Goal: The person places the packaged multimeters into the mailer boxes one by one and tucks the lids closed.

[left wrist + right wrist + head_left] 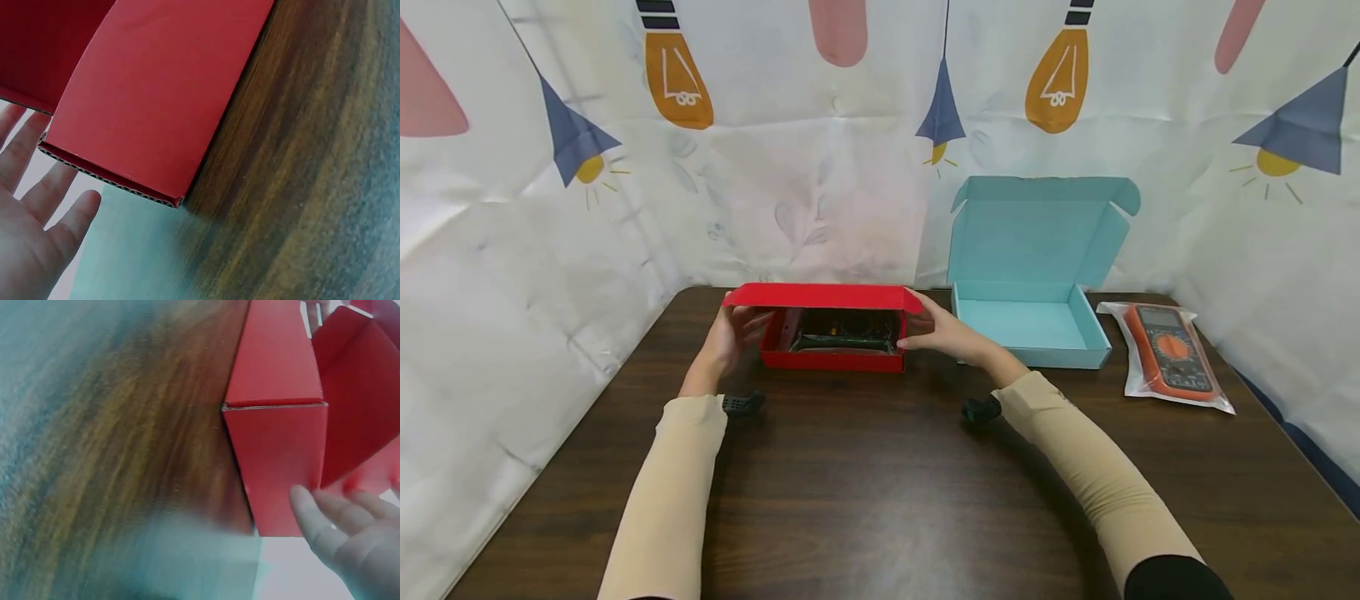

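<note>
A red cardboard box (835, 362) stands on the table with its lid (823, 295) partly raised. Inside lies a dark object in clear plastic (842, 327); its kind is hard to make out. At the box's left end is my left hand (730, 337), its fingers fairly straight and spread near the lid; the left wrist view shows the hand (37, 212) beside the red wall. On the right end, my right hand (943, 332) reaches up to the lid. In the right wrist view, the thumb (306, 506) touches the end wall and the other fingers lie along the lid.
An open light-blue cardboard box (1033, 354) stands to the right, lid upright. Beyond it lies an orange multimeter (1172, 350) in a clear plastic bag. Printed white cloth (865, 200) hangs behind the dark wooden table (865, 483).
</note>
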A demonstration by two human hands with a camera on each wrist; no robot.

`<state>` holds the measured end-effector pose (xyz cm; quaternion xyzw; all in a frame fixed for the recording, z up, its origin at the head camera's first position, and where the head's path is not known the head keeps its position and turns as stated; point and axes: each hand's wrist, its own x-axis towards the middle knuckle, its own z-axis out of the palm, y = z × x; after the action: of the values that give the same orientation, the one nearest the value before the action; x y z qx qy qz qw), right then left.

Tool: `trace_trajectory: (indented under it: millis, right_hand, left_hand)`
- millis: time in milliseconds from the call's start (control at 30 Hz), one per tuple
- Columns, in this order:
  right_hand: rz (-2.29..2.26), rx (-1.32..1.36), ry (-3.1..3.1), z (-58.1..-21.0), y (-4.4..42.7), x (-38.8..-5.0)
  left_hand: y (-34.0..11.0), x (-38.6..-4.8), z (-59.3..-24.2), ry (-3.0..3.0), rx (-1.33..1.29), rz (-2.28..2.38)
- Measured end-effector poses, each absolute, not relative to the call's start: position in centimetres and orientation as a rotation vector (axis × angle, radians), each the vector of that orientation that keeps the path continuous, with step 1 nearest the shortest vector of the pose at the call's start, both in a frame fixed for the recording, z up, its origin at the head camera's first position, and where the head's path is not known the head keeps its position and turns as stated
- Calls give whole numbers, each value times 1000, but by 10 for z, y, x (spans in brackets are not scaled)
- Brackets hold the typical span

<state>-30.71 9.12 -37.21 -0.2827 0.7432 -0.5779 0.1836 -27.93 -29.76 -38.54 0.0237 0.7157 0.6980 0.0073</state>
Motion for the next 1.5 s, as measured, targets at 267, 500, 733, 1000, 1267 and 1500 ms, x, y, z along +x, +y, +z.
trace_trajectory:
  millis: [267,500,733,1000,1267,1500]
  right_hand:
    - [-1655,-798,1960,-361,96,-304]
    - [-1655,-689,1981,-350,86,-300]
    - [-1640,-667,2109,-351,79,-297]
    - [-1650,-657,2138,-354,81,-298]
    - [-1577,-686,2183,-363,86,-299]
    - [-1539,-710,2236,-366,87,-296]
  left_hand:
    - [-310,-276,-375,1916,164,2398]
    - [-313,-278,-356,2118,271,2137]
    - [-312,-279,-349,2223,301,2004]
    - [-311,-279,-352,2260,320,1972]
    - [-315,-278,-363,2277,347,1973]
    - [-316,-279,-367,2343,343,1938]
